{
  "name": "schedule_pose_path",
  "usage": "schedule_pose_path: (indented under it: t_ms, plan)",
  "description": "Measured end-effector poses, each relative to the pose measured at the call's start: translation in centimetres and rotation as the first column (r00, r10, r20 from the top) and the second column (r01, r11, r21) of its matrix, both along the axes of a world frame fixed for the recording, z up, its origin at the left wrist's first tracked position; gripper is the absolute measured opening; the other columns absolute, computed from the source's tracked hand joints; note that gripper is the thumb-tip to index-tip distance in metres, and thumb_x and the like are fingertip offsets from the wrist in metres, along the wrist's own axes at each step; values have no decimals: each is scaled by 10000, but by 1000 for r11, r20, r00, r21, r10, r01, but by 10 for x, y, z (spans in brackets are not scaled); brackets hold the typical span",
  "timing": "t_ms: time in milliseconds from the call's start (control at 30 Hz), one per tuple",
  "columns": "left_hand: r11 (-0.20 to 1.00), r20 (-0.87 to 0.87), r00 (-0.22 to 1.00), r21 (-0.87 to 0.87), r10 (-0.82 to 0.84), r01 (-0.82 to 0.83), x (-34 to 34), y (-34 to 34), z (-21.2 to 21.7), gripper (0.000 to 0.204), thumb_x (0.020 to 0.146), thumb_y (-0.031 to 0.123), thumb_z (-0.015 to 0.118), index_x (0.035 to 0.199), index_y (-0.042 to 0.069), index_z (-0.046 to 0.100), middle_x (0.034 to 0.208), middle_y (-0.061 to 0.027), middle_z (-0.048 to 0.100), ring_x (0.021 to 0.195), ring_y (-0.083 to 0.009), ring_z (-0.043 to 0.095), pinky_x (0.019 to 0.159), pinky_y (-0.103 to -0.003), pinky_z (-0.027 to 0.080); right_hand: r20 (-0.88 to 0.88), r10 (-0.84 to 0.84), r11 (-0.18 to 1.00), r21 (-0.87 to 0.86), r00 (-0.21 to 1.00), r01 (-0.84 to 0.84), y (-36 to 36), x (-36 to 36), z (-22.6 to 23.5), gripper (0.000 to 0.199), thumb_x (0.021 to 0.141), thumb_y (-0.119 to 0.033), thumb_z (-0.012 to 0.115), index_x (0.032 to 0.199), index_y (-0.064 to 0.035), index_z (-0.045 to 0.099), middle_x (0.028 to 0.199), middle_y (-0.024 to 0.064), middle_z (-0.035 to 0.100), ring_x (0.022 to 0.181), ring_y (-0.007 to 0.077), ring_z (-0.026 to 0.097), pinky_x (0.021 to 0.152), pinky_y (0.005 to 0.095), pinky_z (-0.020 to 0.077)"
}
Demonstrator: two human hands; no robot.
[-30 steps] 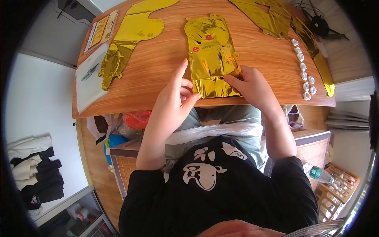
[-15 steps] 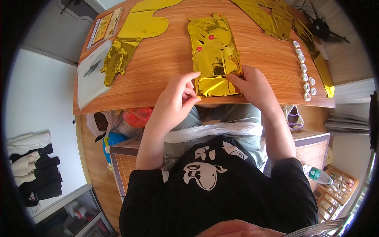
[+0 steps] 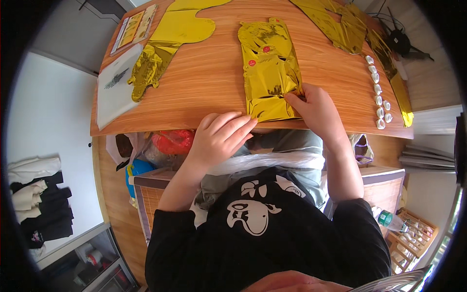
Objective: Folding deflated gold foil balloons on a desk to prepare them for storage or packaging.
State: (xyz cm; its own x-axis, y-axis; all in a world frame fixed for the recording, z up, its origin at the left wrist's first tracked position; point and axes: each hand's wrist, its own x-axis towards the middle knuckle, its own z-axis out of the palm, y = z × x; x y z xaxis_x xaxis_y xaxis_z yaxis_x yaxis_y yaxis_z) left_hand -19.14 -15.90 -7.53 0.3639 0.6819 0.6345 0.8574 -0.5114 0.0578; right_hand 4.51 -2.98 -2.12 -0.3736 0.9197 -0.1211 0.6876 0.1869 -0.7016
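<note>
A flat, folded gold foil balloon [image 3: 272, 73] with two red dots lies at the table's near edge, its lower end folded over and creased. My right hand [image 3: 316, 107] grips its lower right edge, thumb on top; the other fingers are partly hidden. My left hand [image 3: 220, 136] lies palm down at the lower left corner, fingers stretched and fingertips touching the foil's edge. Its thumb is hidden. White plastic strands [image 3: 272, 162] lie across my lap below the table.
More gold foil balloons lie flat at the far left [image 3: 182, 29] and far right [image 3: 335, 27]. Clear plastic bags [image 3: 114, 100] and a printed card [image 3: 134, 29] sit at the left. Several small white rolls [image 3: 374, 78] line the right side, near a black device [image 3: 399, 41].
My left hand has turned palm down, its fingers going from curled to stretched at the foil's corner. My right hand keeps its grip on the right edge.
</note>
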Motion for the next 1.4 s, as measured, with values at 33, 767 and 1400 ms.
schedule_pose_path:
  t_ms: [33,767,1400]
  plan:
    - [1000,1,1000,1,1,-1,0,-1,0,363,821,256,806,1167,154,759,1162,36,709,1066,-175,660,867,-352,460,-30,1,1000,20,1000,-1,0,2,-5,288,962,-209,699,964,78,672,686,75,637,624,122,553,598,322,456]
    - [954,-55,996,-296,-64,44,54,8,4,754,845,419,763,1464,60,527,1525,-148,504,1425,-287,470,1171,-448,386,-441,-140,990,-35,887,139,-21,14,2,261,934,-42,733,1165,52,653,1031,82,731,824,112,672,769,256,551]
    - [967,-4,999,-254,32,-32,65,10,0,559,895,321,724,1408,132,606,1465,-117,571,1374,-279,534,1105,-449,438,-255,-84,917,358,963,175,-47,35,-29,363,866,6,787,1095,7,506,788,75,675,688,141,666,666,256,550]
